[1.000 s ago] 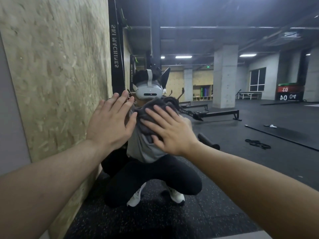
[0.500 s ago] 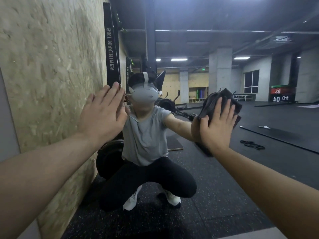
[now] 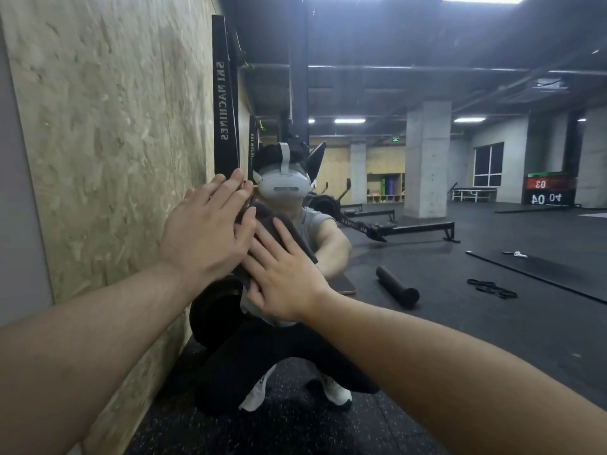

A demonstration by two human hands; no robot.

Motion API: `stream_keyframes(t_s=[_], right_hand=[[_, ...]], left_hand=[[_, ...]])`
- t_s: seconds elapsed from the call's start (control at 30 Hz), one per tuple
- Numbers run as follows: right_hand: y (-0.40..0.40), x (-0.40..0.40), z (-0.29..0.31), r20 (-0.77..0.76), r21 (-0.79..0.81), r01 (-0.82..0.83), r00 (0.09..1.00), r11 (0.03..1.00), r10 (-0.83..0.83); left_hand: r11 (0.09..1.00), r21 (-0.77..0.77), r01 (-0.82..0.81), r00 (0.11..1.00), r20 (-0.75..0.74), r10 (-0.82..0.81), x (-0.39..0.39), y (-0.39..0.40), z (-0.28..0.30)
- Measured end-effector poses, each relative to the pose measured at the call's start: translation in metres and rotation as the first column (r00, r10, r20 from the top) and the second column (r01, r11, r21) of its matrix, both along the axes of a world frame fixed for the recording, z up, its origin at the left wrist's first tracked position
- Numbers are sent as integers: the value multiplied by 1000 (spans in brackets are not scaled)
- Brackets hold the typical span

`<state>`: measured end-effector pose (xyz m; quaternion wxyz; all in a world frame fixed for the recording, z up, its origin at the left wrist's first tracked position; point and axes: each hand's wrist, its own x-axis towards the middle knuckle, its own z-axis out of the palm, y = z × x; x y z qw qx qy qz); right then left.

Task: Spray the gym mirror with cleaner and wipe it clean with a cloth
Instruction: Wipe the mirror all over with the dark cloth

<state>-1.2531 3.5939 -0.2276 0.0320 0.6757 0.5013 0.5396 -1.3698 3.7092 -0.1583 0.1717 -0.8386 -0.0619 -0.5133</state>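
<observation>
The gym mirror (image 3: 427, 290) fills nearly the whole view and reflects a crouching person and the gym hall. My right hand (image 3: 282, 277) presses a dark cloth (image 3: 282, 224) flat against the glass with its fingers spread. My left hand (image 3: 207, 234) lies flat on the mirror just left of the cloth, fingers straight, its edge touching the right hand's fingers. No spray bottle is in view.
The mirror's left edge (image 3: 19, 192) meets a grey wall. Reflected in the glass are an OSB wall (image 3: 115, 126), a black foam roller (image 3: 397, 287), a rowing machine (image 3: 410, 229) and black rubber flooring.
My right hand swept the cloth from the middle out to the right, then back left and down beside my left hand. The left hand stayed flat on the glass.
</observation>
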Motion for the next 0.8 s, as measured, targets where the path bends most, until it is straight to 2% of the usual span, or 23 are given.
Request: stream_keyframes(t_s=[0.1,0.17,0.23,0.33,0.43,0.5,0.67,0.73,0.8], right_hand=[[-15,14,10,26,-22,-111,993,994,111],[-39,30,27,5,26,-70,998,997,70],[-74,48,43,-98,156,33,995,987,-17],[-132,75,54,-304,361,194,949,912,-82],[-180,96,47,-519,493,352,853,795,-55],[-193,100,44,-601,551,414,799,725,1],[-150,85,73,-632,685,462,762,563,144],[-122,73,88,-594,694,428,795,579,125],[-94,58,100,-527,658,358,847,663,66]], left_hand=[[1000,-4,-19,1000,-24,19,-1,-1,0],[999,-29,-23,999,-37,22,0,-2,1],[998,-40,-51,997,-60,48,0,-4,1],[997,-24,-78,993,-94,75,-2,-3,5],[996,-20,-84,985,-150,80,-8,-4,10],[998,-32,-62,989,-138,57,-10,-7,12],[994,-105,-17,997,-81,8,-8,-2,23],[994,-110,-12,997,-78,4,-3,2,31],[989,-145,14,998,-63,-24,0,4,38]])
